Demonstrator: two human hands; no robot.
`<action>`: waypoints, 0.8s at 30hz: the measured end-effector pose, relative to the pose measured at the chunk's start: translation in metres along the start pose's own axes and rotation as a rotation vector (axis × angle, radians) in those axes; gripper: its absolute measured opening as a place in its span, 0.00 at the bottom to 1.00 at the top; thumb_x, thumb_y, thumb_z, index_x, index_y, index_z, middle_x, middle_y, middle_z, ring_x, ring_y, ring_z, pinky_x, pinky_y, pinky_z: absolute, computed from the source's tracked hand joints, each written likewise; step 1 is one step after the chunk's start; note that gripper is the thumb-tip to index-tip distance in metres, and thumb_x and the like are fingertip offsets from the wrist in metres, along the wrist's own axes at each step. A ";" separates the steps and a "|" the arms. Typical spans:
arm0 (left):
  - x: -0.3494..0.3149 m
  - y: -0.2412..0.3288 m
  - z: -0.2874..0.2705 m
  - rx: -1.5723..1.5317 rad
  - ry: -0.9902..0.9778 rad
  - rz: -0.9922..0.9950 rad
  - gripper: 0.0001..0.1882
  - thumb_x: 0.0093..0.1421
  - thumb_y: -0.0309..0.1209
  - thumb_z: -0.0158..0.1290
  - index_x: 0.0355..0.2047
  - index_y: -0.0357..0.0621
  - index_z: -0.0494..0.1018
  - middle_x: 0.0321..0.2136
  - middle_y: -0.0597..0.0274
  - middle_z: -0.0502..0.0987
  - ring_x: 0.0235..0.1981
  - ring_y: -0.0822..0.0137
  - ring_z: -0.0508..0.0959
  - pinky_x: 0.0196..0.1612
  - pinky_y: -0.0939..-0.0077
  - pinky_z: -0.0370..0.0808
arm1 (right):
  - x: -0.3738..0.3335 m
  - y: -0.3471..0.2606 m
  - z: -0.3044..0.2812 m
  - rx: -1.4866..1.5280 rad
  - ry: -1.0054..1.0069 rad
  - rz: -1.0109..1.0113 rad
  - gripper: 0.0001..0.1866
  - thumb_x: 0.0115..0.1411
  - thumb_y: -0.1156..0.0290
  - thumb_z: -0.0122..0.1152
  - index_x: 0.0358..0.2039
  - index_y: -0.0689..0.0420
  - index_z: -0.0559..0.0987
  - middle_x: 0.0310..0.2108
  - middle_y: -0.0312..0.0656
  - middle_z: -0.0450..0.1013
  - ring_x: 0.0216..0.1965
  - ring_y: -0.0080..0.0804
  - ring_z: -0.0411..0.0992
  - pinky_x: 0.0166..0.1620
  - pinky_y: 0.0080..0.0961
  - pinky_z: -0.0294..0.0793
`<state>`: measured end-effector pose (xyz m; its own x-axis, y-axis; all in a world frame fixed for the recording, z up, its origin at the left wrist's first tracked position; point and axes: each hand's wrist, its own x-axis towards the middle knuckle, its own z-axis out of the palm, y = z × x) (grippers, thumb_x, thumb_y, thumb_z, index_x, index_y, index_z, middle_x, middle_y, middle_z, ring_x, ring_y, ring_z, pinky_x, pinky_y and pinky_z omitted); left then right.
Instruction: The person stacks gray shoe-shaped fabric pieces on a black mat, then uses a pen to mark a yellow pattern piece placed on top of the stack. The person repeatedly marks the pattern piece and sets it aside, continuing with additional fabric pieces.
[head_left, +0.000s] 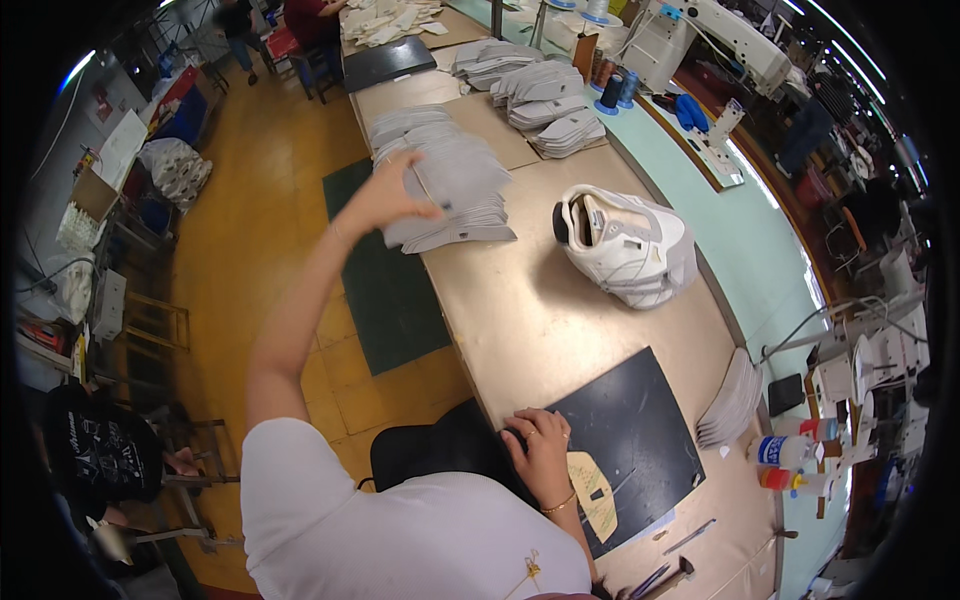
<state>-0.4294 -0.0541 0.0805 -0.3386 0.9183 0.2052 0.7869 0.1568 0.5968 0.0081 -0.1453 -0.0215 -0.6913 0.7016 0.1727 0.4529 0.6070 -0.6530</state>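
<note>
My left hand [392,195] is stretched over a stack of grey cut shoe pieces [460,170] on the left of the table, thumb and fingers apart. Whether its fingertips touch the top pieces is not plain. My right hand [542,445] rests at the near left corner of a black cutting board [640,430], fingers curled. Something dark shows between its thumb and fingers, too hidden to name. Beside that wrist, a yellow template [592,495] with a small dark slot lies on the board.
A white sneaker [635,245] stands mid-table. Further piles of grey pieces [550,110] lie beyond, near thread spools [618,92]. Another grey stack [733,400] leans at right, by bottles [785,452]. A hammer [672,577] and pens lie near me. Sewing machines [700,45] line the far side.
</note>
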 end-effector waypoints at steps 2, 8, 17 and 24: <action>0.046 -0.047 -0.023 0.152 0.080 0.021 0.52 0.37 0.41 0.75 0.62 0.34 0.66 0.55 0.46 0.69 0.60 0.51 0.69 0.65 0.65 0.66 | 0.009 0.000 0.006 -0.065 -0.037 -0.008 0.10 0.59 0.67 0.68 0.42 0.50 0.84 0.46 0.36 0.75 0.53 0.37 0.70 0.64 0.52 0.57; 0.167 -0.122 -0.054 0.243 0.096 -0.005 0.53 0.34 0.39 0.76 0.62 0.33 0.66 0.59 0.42 0.67 0.63 0.46 0.66 0.68 0.65 0.64 | 0.022 0.013 0.021 -0.174 0.071 0.057 0.05 0.58 0.67 0.68 0.35 0.49 0.84 0.40 0.32 0.77 0.48 0.31 0.73 0.59 0.44 0.58; 0.213 -0.198 -0.001 0.579 -0.179 -0.315 0.61 0.47 0.46 0.72 0.75 0.58 0.45 0.75 0.58 0.49 0.75 0.52 0.49 0.71 0.33 0.47 | 0.030 0.002 0.025 -0.268 0.023 0.140 0.06 0.57 0.67 0.69 0.35 0.47 0.84 0.40 0.30 0.77 0.48 0.29 0.73 0.59 0.43 0.58; 0.199 -0.158 0.023 0.693 -0.099 -0.303 0.61 0.53 0.57 0.66 0.77 0.63 0.37 0.77 0.52 0.39 0.76 0.44 0.41 0.70 0.28 0.44 | 0.030 -0.002 0.026 -0.267 0.062 0.143 0.05 0.57 0.66 0.69 0.35 0.47 0.83 0.38 0.30 0.76 0.46 0.28 0.73 0.58 0.42 0.60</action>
<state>-0.6092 0.1124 0.0094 -0.5695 0.8218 0.0200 0.8217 0.5698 -0.0138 -0.0280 -0.1353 -0.0348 -0.5777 0.8036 0.1431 0.6810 0.5712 -0.4583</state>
